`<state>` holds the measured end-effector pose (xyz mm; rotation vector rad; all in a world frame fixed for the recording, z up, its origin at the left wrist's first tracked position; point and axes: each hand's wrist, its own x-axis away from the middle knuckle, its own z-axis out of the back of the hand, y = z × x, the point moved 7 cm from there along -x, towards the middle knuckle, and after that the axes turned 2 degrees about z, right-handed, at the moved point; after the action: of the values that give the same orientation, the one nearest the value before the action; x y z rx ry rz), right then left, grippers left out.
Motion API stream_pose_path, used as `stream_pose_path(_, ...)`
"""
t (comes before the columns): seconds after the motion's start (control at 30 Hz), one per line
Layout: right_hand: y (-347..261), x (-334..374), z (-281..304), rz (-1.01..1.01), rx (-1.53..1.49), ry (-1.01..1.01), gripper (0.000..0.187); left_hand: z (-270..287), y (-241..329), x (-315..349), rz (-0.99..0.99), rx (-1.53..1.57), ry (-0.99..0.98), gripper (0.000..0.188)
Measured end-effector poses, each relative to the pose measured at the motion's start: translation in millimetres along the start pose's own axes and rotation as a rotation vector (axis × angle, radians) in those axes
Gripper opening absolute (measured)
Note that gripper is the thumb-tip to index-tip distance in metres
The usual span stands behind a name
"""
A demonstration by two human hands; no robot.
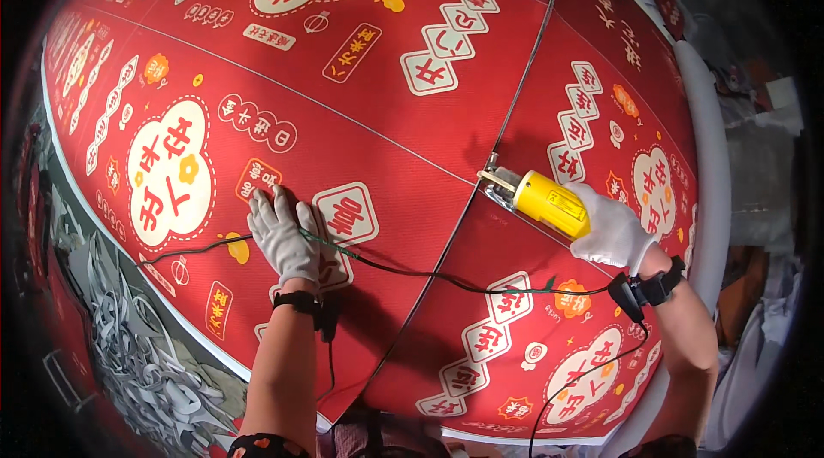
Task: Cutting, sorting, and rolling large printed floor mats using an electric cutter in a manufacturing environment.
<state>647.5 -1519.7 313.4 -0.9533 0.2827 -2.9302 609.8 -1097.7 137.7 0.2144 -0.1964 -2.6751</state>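
Note:
My right hand [614, 230], in a white glove, is wrapped round the yellow body of a hand-held electric cutter [549, 202]. The cutter's metal head rests on a large red printed sheet [386, 123], where a long dark slit and a thin pale line cross. My left hand [285, 235], gloved too, lies flat on the sheet left of the slit, fingers stretched out. A black cord [403, 270] passes at the left hand and runs over the sheet to my right wrist; whether the fingers press on it I cannot tell.
Pale trimmed strips [154, 372] lie in a tangled heap beyond the sheet's left edge. A white rolled edge [699, 166] borders the sheet on the right, with grey wrapped bundles [760, 175] beyond it. Another stretch of black cord hangs near my right forearm.

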Motion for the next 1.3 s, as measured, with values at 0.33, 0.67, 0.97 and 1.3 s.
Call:
stream_pose_path(0.33, -9.3, -16.9, -4.5, 0.048, 0.083, 0.002, 0.072, -3.0, -0.1, -0.6, 0.005, 0.024, -0.001, 0.055)
stream_pose_path(0.67, -25.6, -28.3, -3.1, 0.031, 0.072, -0.039, 0.071, -0.7, 0.4, -1.9, 0.006, 0.016, -0.017, 0.055)
stream_pose_path(0.97, -18.4, -45.5, -20.3, 0.157, 0.016, 0.094, 0.070, 0.6, -2.1, -2.5, 0.008, 0.029, -0.017, 0.053)
stream_pose_path(1.3, -37.7, -71.4, -26.8, 0.216, -0.122, 0.124, 0.072, 4.3, -0.1, -3.0, 0.011, 0.048, -0.001, 0.053)
